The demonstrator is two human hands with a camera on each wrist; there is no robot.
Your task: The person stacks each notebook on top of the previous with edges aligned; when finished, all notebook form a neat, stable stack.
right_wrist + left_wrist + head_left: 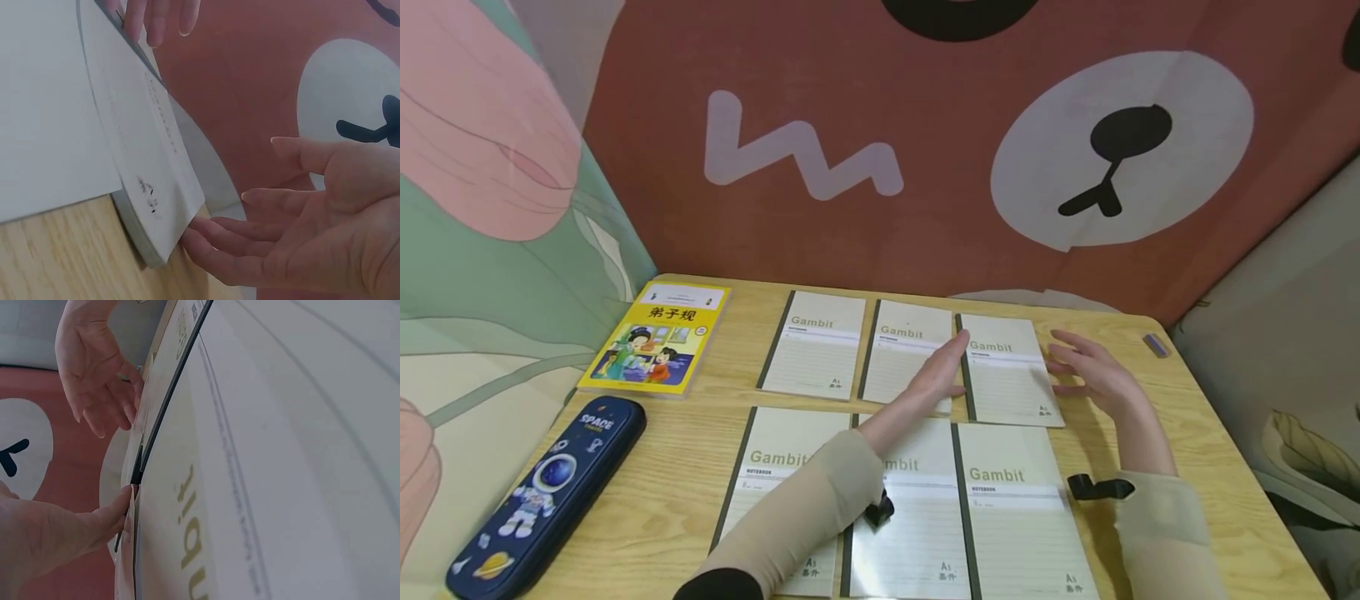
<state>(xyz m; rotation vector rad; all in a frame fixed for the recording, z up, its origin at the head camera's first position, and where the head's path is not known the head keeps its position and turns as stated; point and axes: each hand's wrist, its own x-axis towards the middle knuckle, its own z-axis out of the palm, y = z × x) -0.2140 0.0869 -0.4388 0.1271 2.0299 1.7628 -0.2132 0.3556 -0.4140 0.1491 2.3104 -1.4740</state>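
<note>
**Left hand [928,379] and right hand [1101,375] are flanking the back-right notebook [1011,383]**

At the far left of the wooden table [662,450], a navy pencil case [546,500] with an astronaut print is lying at a slant, and a yellow book [658,346] is lying just behind it, both well apart from the hands. Next, a back-left notebook [812,350] and a front-left notebook [771,483] are lying one behind the other. The left sleeve [797,504] is crossing the front row, hiding parts of the front-left notebook and the front-middle notebook [917,525]. The left hand is covering part of the back-middle notebook [906,354]; its fingers are extending straight, lying close together at the back-right notebook's spine. A front-right notebook [1022,525] is lying nearer the person. The right hand is holding nothing, its fingers spreading loosely at the back-right notebook's right edge; whether they are touching it, I cannot tell. A small eraser [1156,345] is lying near the table's right corner.

The back-right notebook is lying flat, ending the back row. From left to right, it is showing a dark spine, gold "Gambit" lettering on a pale cover, fine ruled lines and small dark characters at its lower right corner.
</note>
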